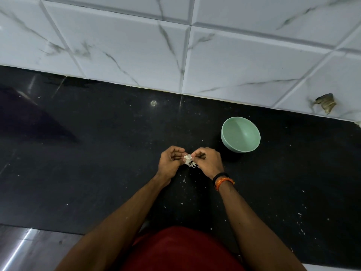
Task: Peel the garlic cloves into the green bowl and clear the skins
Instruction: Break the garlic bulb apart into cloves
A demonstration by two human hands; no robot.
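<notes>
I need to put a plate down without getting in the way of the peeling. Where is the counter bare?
The wide stretch of black stone counter left of the left hand is bare up to the white marble-look wall tiles. It is crowded where both hands work the garlic beside the pale green round bowl; skin flecks litter the near right.

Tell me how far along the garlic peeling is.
Early. The green bowl looks empty, so no peeled clove is in yet. Both hands, left hand and right hand, pinch a garlic clove with loose skin hanging. Skin flakes lie on the black counter, uncleared.
</notes>
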